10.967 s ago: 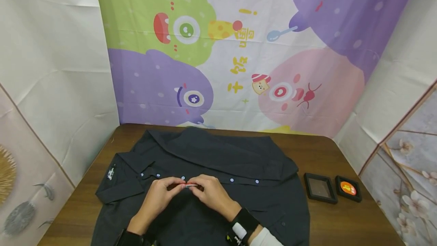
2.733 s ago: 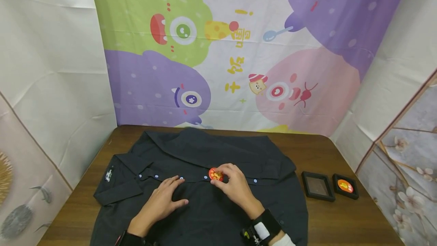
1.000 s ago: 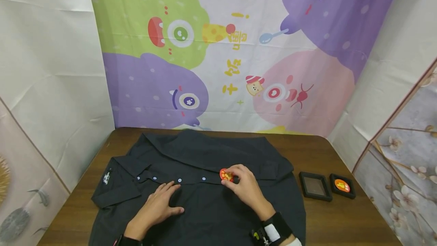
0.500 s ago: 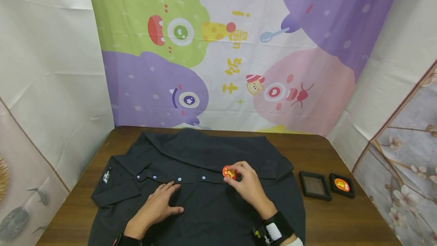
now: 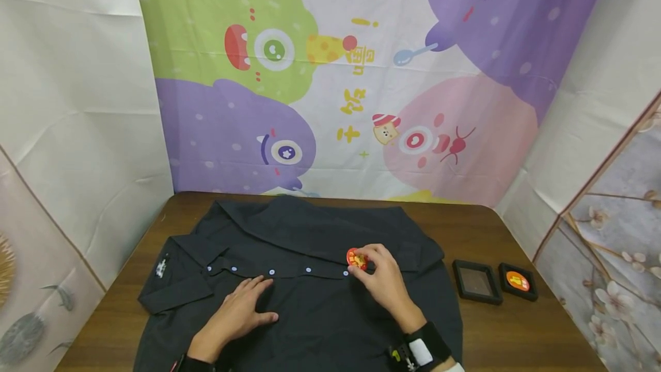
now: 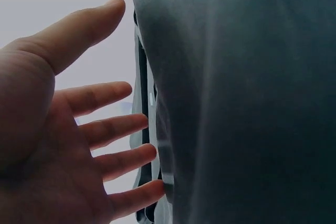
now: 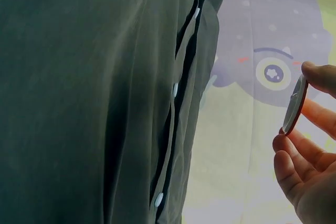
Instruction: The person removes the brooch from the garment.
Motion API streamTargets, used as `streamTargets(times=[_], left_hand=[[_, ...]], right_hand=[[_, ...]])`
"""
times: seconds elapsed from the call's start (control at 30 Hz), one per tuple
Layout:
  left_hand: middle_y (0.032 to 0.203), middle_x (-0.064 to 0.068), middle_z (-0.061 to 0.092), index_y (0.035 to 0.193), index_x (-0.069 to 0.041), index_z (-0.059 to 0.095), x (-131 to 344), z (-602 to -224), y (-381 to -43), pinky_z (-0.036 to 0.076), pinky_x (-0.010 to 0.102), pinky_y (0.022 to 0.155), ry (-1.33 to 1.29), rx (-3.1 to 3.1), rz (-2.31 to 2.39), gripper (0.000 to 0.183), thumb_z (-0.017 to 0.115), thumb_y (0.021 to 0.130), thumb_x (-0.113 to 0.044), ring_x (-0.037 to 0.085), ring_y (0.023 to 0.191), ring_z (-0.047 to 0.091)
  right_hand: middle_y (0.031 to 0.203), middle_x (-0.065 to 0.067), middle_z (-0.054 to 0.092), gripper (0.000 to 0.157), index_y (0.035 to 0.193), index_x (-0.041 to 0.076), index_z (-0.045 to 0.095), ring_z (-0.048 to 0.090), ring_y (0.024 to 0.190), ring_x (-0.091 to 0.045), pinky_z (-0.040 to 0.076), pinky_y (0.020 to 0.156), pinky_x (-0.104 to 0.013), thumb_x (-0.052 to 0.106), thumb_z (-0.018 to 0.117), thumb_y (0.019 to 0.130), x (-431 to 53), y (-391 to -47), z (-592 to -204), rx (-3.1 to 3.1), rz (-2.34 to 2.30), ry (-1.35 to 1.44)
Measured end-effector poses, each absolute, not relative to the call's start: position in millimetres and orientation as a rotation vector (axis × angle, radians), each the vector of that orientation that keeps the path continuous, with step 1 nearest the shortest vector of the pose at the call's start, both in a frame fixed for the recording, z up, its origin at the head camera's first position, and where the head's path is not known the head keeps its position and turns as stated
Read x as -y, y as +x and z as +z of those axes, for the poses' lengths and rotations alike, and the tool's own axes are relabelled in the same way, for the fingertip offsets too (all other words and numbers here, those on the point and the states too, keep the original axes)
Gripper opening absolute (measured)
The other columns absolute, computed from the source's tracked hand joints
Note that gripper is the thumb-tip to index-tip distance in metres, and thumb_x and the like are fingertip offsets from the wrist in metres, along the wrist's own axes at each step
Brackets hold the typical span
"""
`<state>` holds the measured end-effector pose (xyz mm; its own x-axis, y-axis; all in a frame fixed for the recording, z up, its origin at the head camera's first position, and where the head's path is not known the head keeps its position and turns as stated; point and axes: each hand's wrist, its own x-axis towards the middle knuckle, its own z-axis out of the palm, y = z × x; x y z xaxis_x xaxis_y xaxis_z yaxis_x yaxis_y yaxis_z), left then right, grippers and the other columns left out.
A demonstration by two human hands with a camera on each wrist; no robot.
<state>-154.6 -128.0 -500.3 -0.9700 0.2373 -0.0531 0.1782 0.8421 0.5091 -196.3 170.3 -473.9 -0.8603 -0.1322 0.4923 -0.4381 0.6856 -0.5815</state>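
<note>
A dark shirt [image 5: 320, 314] lies spread out, its row of pale buttons running across the middle. My right hand [image 5: 383, 277] pinches a round red and yellow button badge [image 5: 356, 259] between thumb and fingers, over the placket. In the right wrist view the badge [image 7: 295, 104] is held edge-on, clear of the cloth, its silvery back partly showing. A shirt button [image 5: 346, 273] is visible just below it. My left hand [image 5: 238, 312] is spread, fingertips at the placket near another shirt button [image 5: 272, 272]; it grips nothing.
On the brown table [image 5: 511, 337], right of the shirt, stand a black frame [image 5: 457, 283] and a smaller black case [image 5: 532, 291] with an orange round badge [image 5: 517, 281]. A cartoon cloth [image 5: 330, 177] hangs behind the table.
Eleven seconds ago both hands held the badge near the placket's middle. The left hand has since let go and spread out. Over the last second the right hand has carried the badge slightly right.
</note>
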Motion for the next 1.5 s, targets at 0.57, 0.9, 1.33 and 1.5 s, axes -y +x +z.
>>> streamTargets(times=[0.57,0.9,1.33,1.5], left_hand=[[0.138,0.021,0.046,0.127,-0.007,0.054,128,-501,-156,0.033,0.069,0.093,0.331,-2.91,0.807,0.063,0.073,0.075,-0.036,0.044,0.127,0.036],[0.139,0.021,0.045,0.126,-0.007,0.055,128,-500,-157,0.033,0.069,0.095,0.333,-2.886,0.844,0.061,0.073,0.075,-0.036,0.044,0.128,0.035],[0.139,0.023,0.044,0.125,-0.007,0.056,129,-500,-157,0.034,0.067,0.094,0.3,-2.874,0.824,0.06,0.073,0.076,-0.037,0.042,0.128,0.036],[0.138,0.022,0.045,0.125,-0.007,0.056,128,-501,-158,0.034,0.067,0.094,0.31,-2.882,0.825,0.06,0.073,0.076,-0.037,0.042,0.127,0.037]], right_hand=[[0.096,-0.005,0.064,0.033,0.097,0.011,0.07,0.053,0.08,-0.015,0.05,0.069,-0.038,0.025,0.081,0.069,-192,-196,-474,2.532,0.938,0.434],[0.097,-0.007,0.064,0.031,0.096,0.01,0.07,0.055,0.081,-0.02,0.05,0.068,-0.038,0.022,0.081,0.069,-201,-198,-470,2.525,0.938,0.437],[0.095,-0.007,0.063,0.031,0.096,0.011,0.07,0.055,0.08,-0.019,0.05,0.069,-0.039,0.02,0.081,0.069,-210,-199,-475,2.529,0.95,0.404],[0.096,-0.007,0.063,0.029,0.095,0.011,0.07,0.054,0.082,-0.02,0.049,0.069,-0.039,0.019,0.081,0.069,-213,-199,-474,2.539,0.952,0.379]])
